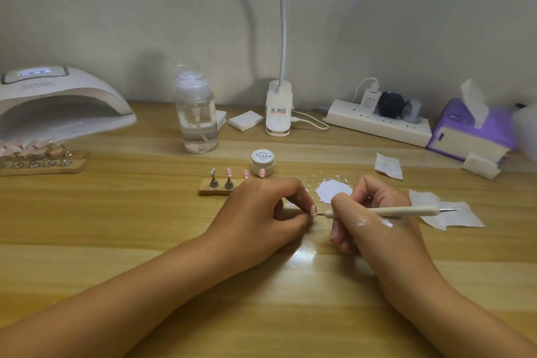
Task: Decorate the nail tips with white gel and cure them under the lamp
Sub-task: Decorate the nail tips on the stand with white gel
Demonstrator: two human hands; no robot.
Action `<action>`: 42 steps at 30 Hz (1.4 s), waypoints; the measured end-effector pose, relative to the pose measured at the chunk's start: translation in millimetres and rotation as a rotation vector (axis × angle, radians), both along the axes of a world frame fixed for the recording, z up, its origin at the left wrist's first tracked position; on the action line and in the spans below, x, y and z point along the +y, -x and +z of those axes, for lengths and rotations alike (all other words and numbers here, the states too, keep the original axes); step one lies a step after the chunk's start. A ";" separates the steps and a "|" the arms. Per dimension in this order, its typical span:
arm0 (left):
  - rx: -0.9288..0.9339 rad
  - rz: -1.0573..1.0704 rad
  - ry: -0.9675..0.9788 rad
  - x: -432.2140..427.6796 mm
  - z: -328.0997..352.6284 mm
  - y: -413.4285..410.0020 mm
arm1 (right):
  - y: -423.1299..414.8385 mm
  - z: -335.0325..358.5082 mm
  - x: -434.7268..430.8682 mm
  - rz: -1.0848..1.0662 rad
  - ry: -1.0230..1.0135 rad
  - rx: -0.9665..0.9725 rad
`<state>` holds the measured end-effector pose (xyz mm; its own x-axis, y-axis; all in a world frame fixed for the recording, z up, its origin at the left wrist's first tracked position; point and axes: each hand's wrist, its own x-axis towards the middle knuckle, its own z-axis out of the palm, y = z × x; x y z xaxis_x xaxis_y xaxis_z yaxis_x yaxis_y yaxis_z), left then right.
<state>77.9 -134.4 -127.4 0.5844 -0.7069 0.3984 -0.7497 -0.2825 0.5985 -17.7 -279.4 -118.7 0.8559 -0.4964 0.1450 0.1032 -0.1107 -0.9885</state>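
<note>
The left hand (261,209) pinches a pink nail tip (313,209) just above the desk (145,227). The right hand (374,221) holds a thin brush (380,211) to it in a curled grip. Painting time; I think next needs tiny, steady strokes.

A pink nail tip (313,209) apparently touches the fine point of the pen (377,211), near the white gel puddle (334,190).

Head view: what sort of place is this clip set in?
Likely a home nail-art desk rather than a salon: a curing lamp at the left, pink nail tips on a small stand near a gel jar, and a power strip at the back.
</note>
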 end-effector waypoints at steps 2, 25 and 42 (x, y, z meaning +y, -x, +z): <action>0.013 0.004 0.006 0.1 -1.8 -0.7 | 2.0 1.6 -0.2 -0.069 -0.066 -0.096; 0.063 0.019 0.006 1.9 -2.4 -1.2 | 3.5 6.2 -25.1 -0.124 0.413 0.241; 0.110 -0.007 0.009 2.3 -1.2 -3.8 | 7.8 6.3 4.6 -0.003 -0.073 0.059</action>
